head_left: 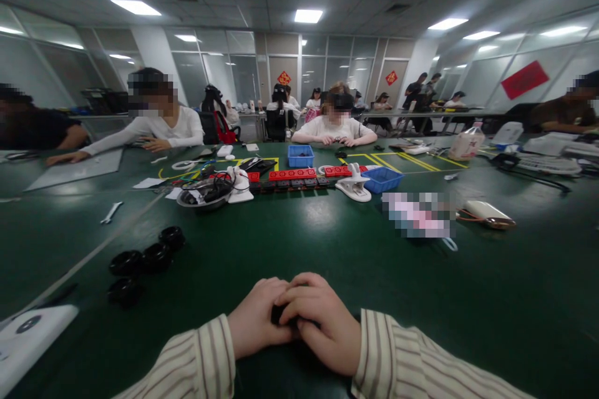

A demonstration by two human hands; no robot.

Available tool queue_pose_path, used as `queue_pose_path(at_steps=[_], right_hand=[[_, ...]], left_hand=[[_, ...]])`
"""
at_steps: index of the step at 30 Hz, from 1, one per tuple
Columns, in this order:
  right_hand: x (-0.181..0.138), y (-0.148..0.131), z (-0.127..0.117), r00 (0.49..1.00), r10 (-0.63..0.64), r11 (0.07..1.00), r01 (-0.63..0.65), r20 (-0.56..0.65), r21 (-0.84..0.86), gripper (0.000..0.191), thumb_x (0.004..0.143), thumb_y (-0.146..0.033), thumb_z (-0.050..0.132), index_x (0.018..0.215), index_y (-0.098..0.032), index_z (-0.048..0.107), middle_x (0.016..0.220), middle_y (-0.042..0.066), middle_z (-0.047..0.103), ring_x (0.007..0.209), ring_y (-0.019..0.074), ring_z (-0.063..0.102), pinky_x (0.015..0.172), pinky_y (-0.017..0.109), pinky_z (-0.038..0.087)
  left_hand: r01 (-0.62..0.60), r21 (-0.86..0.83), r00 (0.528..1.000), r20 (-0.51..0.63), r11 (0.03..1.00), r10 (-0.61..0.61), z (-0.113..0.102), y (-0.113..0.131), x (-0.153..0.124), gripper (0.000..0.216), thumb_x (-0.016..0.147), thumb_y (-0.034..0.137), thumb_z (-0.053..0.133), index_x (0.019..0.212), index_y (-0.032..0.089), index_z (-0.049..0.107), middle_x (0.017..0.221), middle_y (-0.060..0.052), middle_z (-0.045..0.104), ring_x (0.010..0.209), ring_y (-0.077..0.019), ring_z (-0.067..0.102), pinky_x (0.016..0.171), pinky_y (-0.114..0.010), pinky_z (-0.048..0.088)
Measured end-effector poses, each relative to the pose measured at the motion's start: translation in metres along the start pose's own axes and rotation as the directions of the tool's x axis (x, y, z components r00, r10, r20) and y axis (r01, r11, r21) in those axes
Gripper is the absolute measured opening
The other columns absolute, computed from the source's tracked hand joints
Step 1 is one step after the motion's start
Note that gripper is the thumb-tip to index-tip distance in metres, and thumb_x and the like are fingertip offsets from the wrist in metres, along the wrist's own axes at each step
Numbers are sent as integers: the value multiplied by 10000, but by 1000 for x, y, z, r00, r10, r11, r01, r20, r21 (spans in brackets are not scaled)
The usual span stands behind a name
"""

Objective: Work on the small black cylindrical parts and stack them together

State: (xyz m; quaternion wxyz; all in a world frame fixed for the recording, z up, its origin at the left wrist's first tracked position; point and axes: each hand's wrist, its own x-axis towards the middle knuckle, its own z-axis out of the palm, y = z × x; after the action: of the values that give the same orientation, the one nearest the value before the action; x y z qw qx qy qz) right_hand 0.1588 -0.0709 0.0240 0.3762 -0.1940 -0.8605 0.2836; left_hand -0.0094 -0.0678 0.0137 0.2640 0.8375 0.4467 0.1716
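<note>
Close to the table's near edge, my left hand (256, 318) and my right hand (325, 318) meet, their fingers curled in and touching. A small patch of black shows in the gap between them; my fingers hide most of it, so its kind and shape cannot be told. On the green table (299, 249) to the left of my hands stand several glossy black round parts (156, 257), hollow at the top, grouped together with one nearer to me. Both my forearms rest low in the view in striped sleeves.
Ahead lie a metal bowl (206, 196) of cables, red and black strips (292, 174), a white clip stand (354, 186) and blue bins (384, 179). A wrench (111, 212) is at left, a white device (35, 343) at near left, a power bank (489, 214) at right. People sit across the table.
</note>
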Motion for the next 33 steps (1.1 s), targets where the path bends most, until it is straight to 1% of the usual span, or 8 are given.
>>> queue_pose_path(at_steps=[4, 9, 11, 16, 23, 26, 29, 33], right_hand=[[0, -2, -2, 999, 15, 1000, -14, -40, 16, 274, 705, -160, 458, 953, -196, 570, 997, 46, 592, 944, 187, 488, 881, 365, 361], [0, -1, 0, 982, 149, 988, -152, -114, -17, 301, 751, -291, 542, 1027, -171, 529, 982, 73, 538, 927, 206, 461, 839, 368, 374], [1, -1, 2, 974, 192, 979, -198, -121, -44, 321, 728, -320, 589, 1001, -163, 529, 950, 70, 531, 892, 207, 457, 813, 368, 377], [1, -3, 3, 958, 271, 950, -282, -95, -131, 224, 681, -247, 636, 871, -165, 550, 864, 51, 534, 828, 193, 460, 751, 340, 385], [2, -4, 0, 999, 43, 995, -46, -33, -86, 231, 644, -89, 440, 811, -186, 565, 866, 25, 620, 857, 170, 494, 825, 344, 362], [1, -4, 0, 999, -33, 996, 34, 21, -81, 251, 651, -80, 385, 767, -205, 569, 873, 7, 643, 924, 172, 496, 893, 368, 323], [1, -5, -1, 999, -44, 997, 45, 13, -69, 278, 684, -99, 378, 841, -219, 574, 926, 8, 643, 981, 179, 488, 955, 401, 272], [1, -5, -2, 998, 22, 999, -25, -65, -46, 263, 744, -205, 452, 992, -188, 539, 1017, 62, 586, 970, 196, 481, 912, 391, 334]], left_hand=[[28, 1, 1000, -9, 1000, -28, -1, 2, -2, 321, 590, 228, 678, 887, 176, 567, 910, -27, 579, 857, -224, 517, 786, -353, 391], [62, -52, 995, -70, 997, -66, 0, 8, -3, 623, 538, 360, 748, 1087, 211, 495, 1055, -39, 568, 930, -251, 520, 834, -381, 395], [85, -29, 992, -94, 996, -87, 3, 8, -2, 599, 536, 386, 744, 1049, 194, 501, 1019, -49, 572, 902, -252, 525, 821, -385, 401], [126, 27, 988, -96, 992, -123, 7, 6, 1, 305, 593, 312, 677, 814, 179, 515, 841, -22, 564, 786, -213, 518, 745, -344, 409], [86, 13, 995, -49, 996, -85, 4, 4, 0, 194, 575, 182, 611, 744, 172, 515, 790, -9, 553, 765, -194, 501, 741, -317, 390], [70, 43, 997, -34, 997, -68, 4, 3, 0, 256, 567, 180, 606, 813, 170, 537, 813, -17, 562, 778, -202, 506, 747, -327, 391], [38, 56, 999, -7, 998, -38, 3, 4, 0, 328, 587, 203, 619, 907, 192, 546, 923, -29, 576, 864, -221, 508, 801, -353, 384], [36, 48, 999, -28, 998, -34, 3, 5, -2, 504, 581, 305, 685, 1046, 207, 519, 1018, -42, 560, 928, -249, 499, 833, -390, 378]])
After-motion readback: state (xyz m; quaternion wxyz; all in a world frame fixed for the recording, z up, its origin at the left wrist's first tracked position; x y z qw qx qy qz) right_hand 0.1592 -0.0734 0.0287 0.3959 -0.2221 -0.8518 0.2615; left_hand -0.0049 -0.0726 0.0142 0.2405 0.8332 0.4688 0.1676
